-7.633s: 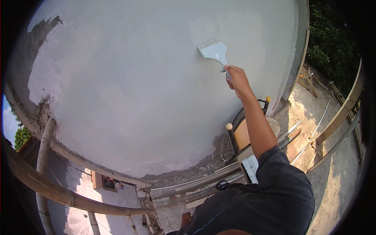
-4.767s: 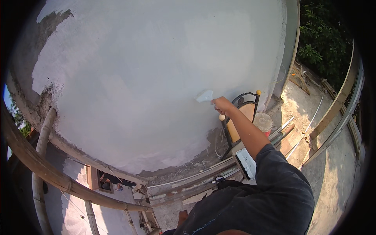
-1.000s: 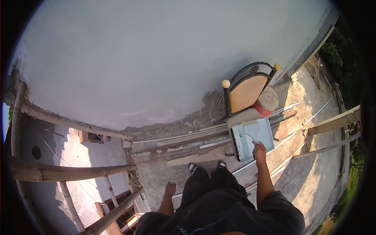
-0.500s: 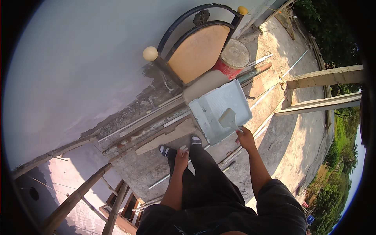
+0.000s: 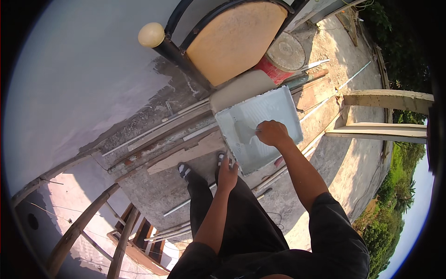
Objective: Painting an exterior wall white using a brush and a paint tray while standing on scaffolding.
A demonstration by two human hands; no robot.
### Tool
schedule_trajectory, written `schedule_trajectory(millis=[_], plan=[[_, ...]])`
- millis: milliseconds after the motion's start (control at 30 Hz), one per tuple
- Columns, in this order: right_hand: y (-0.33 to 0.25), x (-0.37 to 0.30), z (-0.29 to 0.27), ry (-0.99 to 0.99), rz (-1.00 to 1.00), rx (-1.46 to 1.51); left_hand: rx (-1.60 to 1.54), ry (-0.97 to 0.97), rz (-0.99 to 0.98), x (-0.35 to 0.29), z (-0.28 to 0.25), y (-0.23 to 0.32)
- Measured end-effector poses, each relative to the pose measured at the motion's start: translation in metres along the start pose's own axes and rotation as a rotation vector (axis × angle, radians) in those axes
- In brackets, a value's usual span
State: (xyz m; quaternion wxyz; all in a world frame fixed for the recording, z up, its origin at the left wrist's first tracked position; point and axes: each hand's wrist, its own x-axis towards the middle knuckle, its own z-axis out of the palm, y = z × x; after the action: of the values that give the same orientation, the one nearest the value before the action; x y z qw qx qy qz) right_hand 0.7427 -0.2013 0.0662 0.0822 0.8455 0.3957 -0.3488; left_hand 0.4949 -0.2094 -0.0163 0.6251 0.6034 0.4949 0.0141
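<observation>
A wide, flat paintbrush (image 5: 245,132) lies head-down in a pale blue-grey paint tray (image 5: 290,104). My right hand (image 5: 273,133) is closed around its handle, over the middle of the tray. Thin paint wets the tray's bottom, which has a ribbed part at its far side. My left hand (image 5: 227,176) is beside the tray's near left edge, with thumb and fingers apart. Whether it touches the rim, I cannot tell. The tray rests against a chair seat (image 5: 241,90) whose backrest (image 5: 237,39) is tan with a black frame.
Behind the chair stands a red bucket (image 5: 278,65) with a crusted lid. Pipes and boards (image 5: 186,128) lie along the foot of the partly painted wall (image 5: 93,69). Wooden poles (image 5: 83,228) slant at the lower left. Concrete posts (image 5: 381,130) are on the right.
My right hand has moved up and left over the tray, pushing the brush deeper into it. My left hand has risen from beside my leg toward the tray's edge. The view has shifted closer.
</observation>
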Motion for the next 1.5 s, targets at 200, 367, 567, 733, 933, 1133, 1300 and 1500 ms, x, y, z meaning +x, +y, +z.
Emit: schedule_trajectory(millis=[200, 367, 567, 733, 933, 1133, 1300, 1500], plan=[[-0.019, 0.012, -0.008, -0.096, -0.04, -0.105, 0.034, 0.097, 0.04, 0.001, 0.009, 0.003], [0.003, 0.016, 0.002, -0.099, -0.06, -0.002, 0.069, 0.137, 0.142, 0.001, 0.015, 0.003], [0.01, 0.012, 0.011, -0.094, -0.067, 0.049, 0.135, 0.142, 0.16, 0.004, 0.017, -0.008], [0.014, 0.011, 0.013, -0.107, -0.039, 0.099, 0.163, 0.156, 0.199, 0.004, 0.019, -0.009], [0.017, 0.011, 0.018, -0.108, -0.037, 0.106, 0.188, 0.192, 0.237, 0.002, 0.018, -0.005], [0.018, -0.002, 0.021, -0.066, -0.019, 0.145, 0.179, 0.041, 0.142, 0.0, 0.005, 0.0], [0.022, -0.044, 0.041, 0.077, -0.008, 0.316, 0.147, 0.027, 0.044, -0.028, -0.036, -0.008], [0.023, -0.113, 0.088, 0.491, 0.209, 0.803, 0.421, 0.017, -0.008, -0.089, -0.159, -0.067]])
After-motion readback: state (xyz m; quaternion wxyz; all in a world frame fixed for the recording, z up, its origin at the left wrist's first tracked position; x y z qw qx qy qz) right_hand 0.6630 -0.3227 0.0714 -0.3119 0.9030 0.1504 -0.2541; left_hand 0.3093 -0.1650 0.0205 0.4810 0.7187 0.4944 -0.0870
